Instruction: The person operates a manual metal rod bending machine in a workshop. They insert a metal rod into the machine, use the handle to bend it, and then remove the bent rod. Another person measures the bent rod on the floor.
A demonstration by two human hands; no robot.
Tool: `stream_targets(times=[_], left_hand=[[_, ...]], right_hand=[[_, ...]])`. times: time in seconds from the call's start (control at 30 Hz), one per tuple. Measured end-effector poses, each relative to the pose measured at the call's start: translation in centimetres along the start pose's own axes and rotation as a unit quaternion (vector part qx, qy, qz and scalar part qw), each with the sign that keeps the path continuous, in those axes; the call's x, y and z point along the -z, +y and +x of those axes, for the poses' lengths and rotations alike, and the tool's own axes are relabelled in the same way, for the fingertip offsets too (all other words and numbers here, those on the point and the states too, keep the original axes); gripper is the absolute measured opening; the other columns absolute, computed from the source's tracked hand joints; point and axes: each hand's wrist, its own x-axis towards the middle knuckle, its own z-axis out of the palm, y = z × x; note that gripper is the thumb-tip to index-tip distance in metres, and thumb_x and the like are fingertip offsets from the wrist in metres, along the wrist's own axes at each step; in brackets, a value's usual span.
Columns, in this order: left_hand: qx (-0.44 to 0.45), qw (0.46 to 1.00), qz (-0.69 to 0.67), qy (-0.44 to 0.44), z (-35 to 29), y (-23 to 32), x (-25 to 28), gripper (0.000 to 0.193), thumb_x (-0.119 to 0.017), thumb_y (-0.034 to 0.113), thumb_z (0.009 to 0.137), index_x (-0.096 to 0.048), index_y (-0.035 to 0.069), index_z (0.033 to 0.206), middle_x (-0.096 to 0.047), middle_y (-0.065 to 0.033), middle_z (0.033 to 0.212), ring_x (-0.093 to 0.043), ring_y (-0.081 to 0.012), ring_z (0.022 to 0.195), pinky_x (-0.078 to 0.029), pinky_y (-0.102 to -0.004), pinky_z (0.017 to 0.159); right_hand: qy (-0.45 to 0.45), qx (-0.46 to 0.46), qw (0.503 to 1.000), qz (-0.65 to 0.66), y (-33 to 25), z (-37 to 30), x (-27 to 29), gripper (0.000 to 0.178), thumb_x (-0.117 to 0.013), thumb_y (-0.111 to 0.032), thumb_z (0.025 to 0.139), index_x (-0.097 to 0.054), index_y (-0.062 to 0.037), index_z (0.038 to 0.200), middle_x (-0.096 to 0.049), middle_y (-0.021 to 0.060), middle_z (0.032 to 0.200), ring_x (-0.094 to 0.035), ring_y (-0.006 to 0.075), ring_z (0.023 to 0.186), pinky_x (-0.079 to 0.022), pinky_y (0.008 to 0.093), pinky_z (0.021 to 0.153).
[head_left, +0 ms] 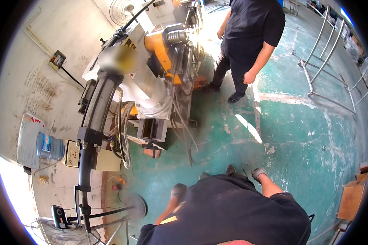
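My left hand, in a grey glove, hangs low beside my dark shirt, above the green floor. Its fingers are hidden, so I cannot tell how they are held. On the other side, my right hand, also in a grey glove, hangs near my dark shoe. Its fingers are curled in and I see nothing in them. Neither hand touches the machine ahead to the left, a pale body with an orange arm and hanging cables.
A person in dark clothes stands ahead beside the machine. A thick black cylinder rises at left, near a water bottle and a fan. Metal tube frames stand far right; cardboard boxes are at the right edge.
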Motion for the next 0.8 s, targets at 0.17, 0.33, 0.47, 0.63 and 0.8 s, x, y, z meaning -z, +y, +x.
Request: stream_targets(times=[0.17, 0.33, 0.47, 0.63, 0.8], left_hand=[[0.079, 0.991, -0.110, 0.002, 0.0, 3.6, 1.9, 0.041, -0.066, 0.042, 0.091, -0.084, 0.011, 0.111, -0.081, -0.0189, 0.119, -0.076, -0.0397, 0.116, -0.058, -0.0466, 0.100], [0.078, 0.997, -0.018, -0.008, -0.2, 4.2, 2.9, 0.040, -0.066, 0.039, 0.092, -0.084, 0.012, 0.115, -0.080, -0.0193, 0.122, -0.075, -0.0394, 0.120, -0.058, -0.0458, 0.103], [0.037, 0.998, 0.036, -0.027, 0.0, 5.8, 3.5, 0.042, -0.064, 0.040, 0.092, -0.084, 0.011, 0.116, -0.079, -0.0205, 0.126, -0.073, -0.0406, 0.123, -0.057, -0.0466, 0.106], [0.057, 0.998, 0.010, -0.032, 0.5, 6.2, 3.5, 0.044, -0.064, 0.041, 0.092, -0.083, 0.011, 0.117, -0.078, -0.0212, 0.127, -0.072, -0.0416, 0.124, -0.057, -0.0470, 0.107], [0.067, 0.997, -0.033, -0.022, 1.0, 6.1, 3.3, 0.044, -0.066, 0.041, 0.091, -0.083, 0.010, 0.117, -0.078, -0.0213, 0.126, -0.073, -0.0412, 0.123, -0.057, -0.0461, 0.105]], right_hand=[[0.007, -0.001, 0.998, 0.060, 3.1, 2.4, -1.9, 0.027, -0.069, -0.030, 0.097, -0.083, -0.0064, 0.094, -0.080, 0.0078, 0.083, -0.073, 0.0215, 0.068, -0.057, 0.0395, 0.065], [0.027, 0.021, 0.998, 0.044, 1.1, 3.8, -1.6, 0.030, -0.071, -0.032, 0.097, -0.084, -0.0053, 0.099, -0.081, 0.0092, 0.086, -0.075, 0.0233, 0.074, -0.059, 0.0396, 0.071], [0.060, 0.035, 0.994, 0.089, -0.1, 3.5, -0.6, 0.037, -0.073, -0.039, 0.097, -0.085, -0.0048, 0.106, -0.082, 0.0117, 0.090, -0.078, 0.0257, 0.080, -0.060, 0.0411, 0.076], [0.046, 0.045, 0.997, 0.049, -2.4, 0.9, 1.2, 0.042, -0.074, -0.045, 0.097, -0.085, -0.0064, 0.111, -0.082, 0.0143, 0.092, -0.080, 0.0289, 0.083, -0.060, 0.0428, 0.079], [0.011, 0.027, 0.999, 0.041, -3.2, -0.2, 2.4, 0.037, -0.073, -0.039, 0.097, -0.085, -0.0080, 0.112, -0.083, 0.0145, 0.095, -0.081, 0.0287, 0.086, -0.061, 0.0421, 0.081]])
